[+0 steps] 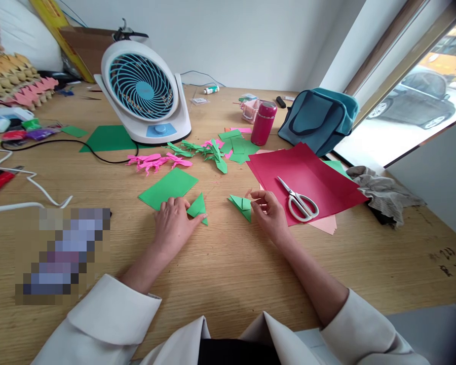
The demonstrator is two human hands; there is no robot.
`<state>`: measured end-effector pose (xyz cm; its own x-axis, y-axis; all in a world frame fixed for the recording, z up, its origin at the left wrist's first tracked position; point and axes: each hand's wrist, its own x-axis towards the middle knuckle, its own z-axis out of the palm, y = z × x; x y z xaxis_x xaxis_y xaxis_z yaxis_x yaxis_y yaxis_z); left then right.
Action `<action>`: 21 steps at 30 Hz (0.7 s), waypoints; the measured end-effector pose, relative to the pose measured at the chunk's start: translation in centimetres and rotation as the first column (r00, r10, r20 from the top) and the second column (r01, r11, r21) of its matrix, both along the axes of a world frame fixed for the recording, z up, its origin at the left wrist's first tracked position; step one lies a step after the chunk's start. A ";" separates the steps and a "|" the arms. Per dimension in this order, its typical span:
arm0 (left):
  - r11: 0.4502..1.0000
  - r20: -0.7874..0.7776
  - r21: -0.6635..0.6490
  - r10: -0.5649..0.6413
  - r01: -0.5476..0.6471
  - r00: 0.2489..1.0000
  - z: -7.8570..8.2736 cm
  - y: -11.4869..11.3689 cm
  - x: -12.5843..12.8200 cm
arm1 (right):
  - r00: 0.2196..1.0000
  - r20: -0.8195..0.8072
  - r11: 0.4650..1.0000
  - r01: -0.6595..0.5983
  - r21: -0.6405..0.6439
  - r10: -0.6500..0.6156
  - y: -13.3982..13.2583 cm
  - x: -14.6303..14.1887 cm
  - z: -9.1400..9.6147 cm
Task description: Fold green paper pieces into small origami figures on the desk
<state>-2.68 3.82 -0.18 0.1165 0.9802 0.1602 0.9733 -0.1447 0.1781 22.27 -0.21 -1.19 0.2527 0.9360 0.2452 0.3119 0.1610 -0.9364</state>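
My left hand (175, 223) is closed on a folded green paper triangle (198, 207), its thumb along the lower edge; the fingertips rest over the corner of a flat green sheet (169, 187). A short way to the right, my right hand (269, 213) pinches the right end of a second folded green paper piece (241, 205), which has a pointed left tip and a crease across it. The two folded pieces are apart from each other. White-handled scissors (303, 203) lie on red paper sheets (327, 177), just right of my right hand.
Pink folded paper figures (155, 161) and green ones (216, 157) lie ahead, below a white fan (142, 91). Behind the red sheets stand a red bottle (264, 123) and a teal bag (319, 119). A grey cloth (380, 192) is at the right; a white cable (34, 177) lies left.
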 end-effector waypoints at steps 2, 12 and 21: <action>1.000 0.138 -0.002 -0.029 0.030 0.990 -0.2 0.2 0.1 | 1.000 0.010 1.000 -0.005 0.004 0.005 -0.1 0.0 0.1; 0.953 0.701 0.030 -0.235 0.301 0.673 0.2 -0.7 1.4 | 0.988 0.085 0.990 -0.135 0.048 0.131 -0.7 -0.4 0.4; 0.892 0.803 -0.048 -0.233 0.449 0.549 0.4 -1.7 2.1 | 0.894 0.019 0.894 -0.448 -0.013 0.448 -1.9 -1.9 0.9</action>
<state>-0.63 2.08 0.23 0.3913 0.9093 0.1417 0.3438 -0.2873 0.8940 20.42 -2.11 -0.25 -0.1989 0.9507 0.2380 0.2281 0.2811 -0.9322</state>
